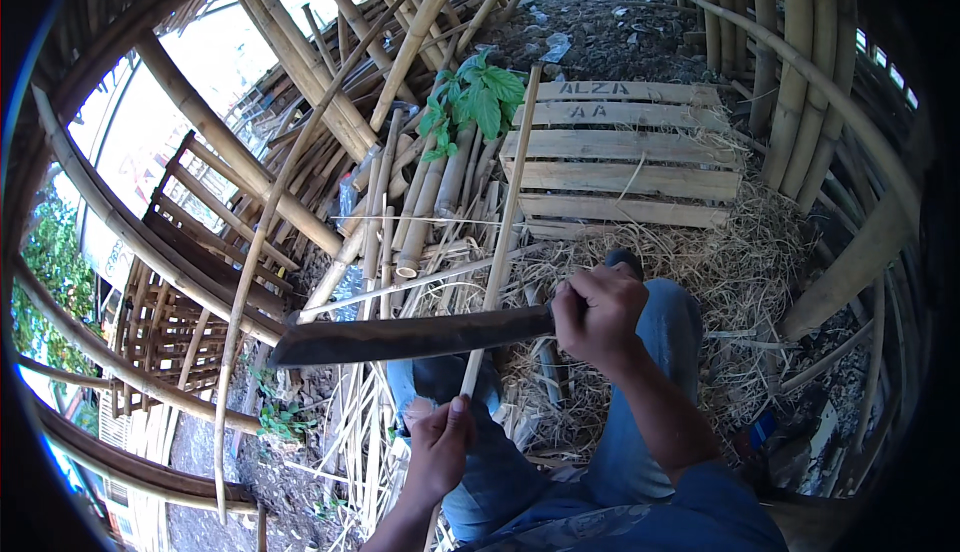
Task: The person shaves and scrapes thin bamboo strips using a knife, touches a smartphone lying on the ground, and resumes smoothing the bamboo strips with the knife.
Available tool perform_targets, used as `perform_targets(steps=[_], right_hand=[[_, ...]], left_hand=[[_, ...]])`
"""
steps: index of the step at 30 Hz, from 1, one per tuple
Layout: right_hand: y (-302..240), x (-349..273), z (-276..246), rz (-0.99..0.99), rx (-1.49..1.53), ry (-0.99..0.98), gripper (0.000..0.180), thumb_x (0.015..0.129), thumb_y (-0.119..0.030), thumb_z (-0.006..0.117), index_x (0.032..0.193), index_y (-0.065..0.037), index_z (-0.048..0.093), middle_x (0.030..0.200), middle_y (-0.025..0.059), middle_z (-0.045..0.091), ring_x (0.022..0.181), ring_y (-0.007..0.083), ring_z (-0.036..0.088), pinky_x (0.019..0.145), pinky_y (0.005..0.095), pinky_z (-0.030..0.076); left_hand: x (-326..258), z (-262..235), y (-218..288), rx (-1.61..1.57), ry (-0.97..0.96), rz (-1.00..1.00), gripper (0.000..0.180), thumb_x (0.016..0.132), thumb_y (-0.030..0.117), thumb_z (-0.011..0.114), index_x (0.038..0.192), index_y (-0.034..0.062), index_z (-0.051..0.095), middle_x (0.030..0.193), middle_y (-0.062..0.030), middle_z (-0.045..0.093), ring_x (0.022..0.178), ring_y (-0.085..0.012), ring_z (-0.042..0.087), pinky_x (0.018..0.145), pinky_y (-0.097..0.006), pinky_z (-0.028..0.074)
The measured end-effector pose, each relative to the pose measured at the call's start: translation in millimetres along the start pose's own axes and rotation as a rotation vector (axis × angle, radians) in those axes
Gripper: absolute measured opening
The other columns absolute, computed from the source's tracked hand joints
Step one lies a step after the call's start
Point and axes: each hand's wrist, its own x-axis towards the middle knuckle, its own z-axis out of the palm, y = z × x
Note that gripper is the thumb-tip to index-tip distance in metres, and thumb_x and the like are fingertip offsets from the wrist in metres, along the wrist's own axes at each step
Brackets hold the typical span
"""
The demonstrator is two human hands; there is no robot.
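My right hand (601,314) is closed round the dark handle of a machete (420,336). Its long, dark blade points left, roughly level, and crosses over a bamboo strip (509,202). That strip is long, pale and narrow; it slants up from my left hand (440,444) toward the wooden crate. My left hand grips its lower part below the blade, thumb on top, over my left knee. Whether the blade's edge touches the strip I cannot tell.
A slatted wooden crate (630,181) lies ahead, with shavings (745,282) around it. Cut bamboo poles (418,232) and a green leafy plant (475,97) are left of it. Bamboo posts (795,72) stand at the right, and a bamboo frame (250,172) at the left.
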Motion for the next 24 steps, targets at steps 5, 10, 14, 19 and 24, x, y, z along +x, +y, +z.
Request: perform_targets(steps=[5, 10, 14, 19, 24], right_hand=[[25.0, 0.8, -1.4, 0.068, 0.008, 0.027, 0.021, 0.067, -0.009, 0.055, 0.049, -0.008, 0.046, 0.042, 0.0082, 0.041, 0.037, 0.0241, 0.041, 0.047, 0.0349, 0.03], [32.0, 3.1, -7.9, 0.033, 0.004, 0.026, 0.021, 0.068, -0.009, 0.054, 0.05, -0.006, 0.044, 0.043, 0.0085, 0.04, 0.039, 0.0246, 0.041, 0.048, 0.0352, 0.03], [33.1, 4.8, -6.5, -0.052, 0.002, 0.067, 0.021, 0.068, -0.008, 0.054, 0.05, -0.006, 0.044, 0.042, 0.0076, 0.04, 0.038, 0.0241, 0.041, 0.048, 0.0343, 0.031], [54.4, 5.6, -14.1, -0.025, -0.079, 0.113, 0.021, 0.069, -0.008, 0.052, 0.05, -0.007, 0.044, 0.044, 0.0074, 0.041, 0.039, 0.0234, 0.043, 0.048, 0.0335, 0.032], [87.3, 1.6, -22.2, 0.002, -0.171, 0.176, 0.02, 0.072, -0.009, 0.051, 0.053, -0.005, 0.05, 0.045, 0.0086, 0.045, 0.041, 0.0236, 0.046, 0.048, 0.0354, 0.035]], left_hand=[[-17.5, -0.4, -0.3, 0.042, 0.014, 0.021, 0.046, 0.098, 0.031, 0.041, 0.063, 0.0021, 0.05, 0.054, 0.0016, 0.041, 0.051, -0.0056, 0.035, 0.048, -0.024, 0.029], [-23.7, -3.1, 2.5, 0.082, 0.015, 0.088, 0.048, 0.097, 0.036, 0.041, 0.064, 0.003, 0.051, 0.051, 0.0025, 0.041, 0.045, -0.0039, 0.035, 0.044, -0.022, 0.025], [-29.7, -6.4, 2.5, 0.04, 0.042, 0.031, 0.048, 0.097, 0.036, 0.042, 0.065, 0.0023, 0.052, 0.05, 0.0026, 0.041, 0.045, -0.0036, 0.034, 0.044, -0.021, 0.024], [-39.9, -19.3, 2.9, 0.08, 0.021, -0.053, 0.047, 0.097, 0.035, 0.042, 0.066, 0.0014, 0.053, 0.049, 0.0027, 0.041, 0.043, -0.0036, 0.034, 0.042, -0.022, 0.024], [-47.9, -27.1, 2.0, 0.115, -0.027, -0.134, 0.046, 0.097, 0.034, 0.043, 0.068, 0.0005, 0.055, 0.05, 0.0016, 0.043, 0.046, -0.0044, 0.036, 0.044, -0.023, 0.027]])
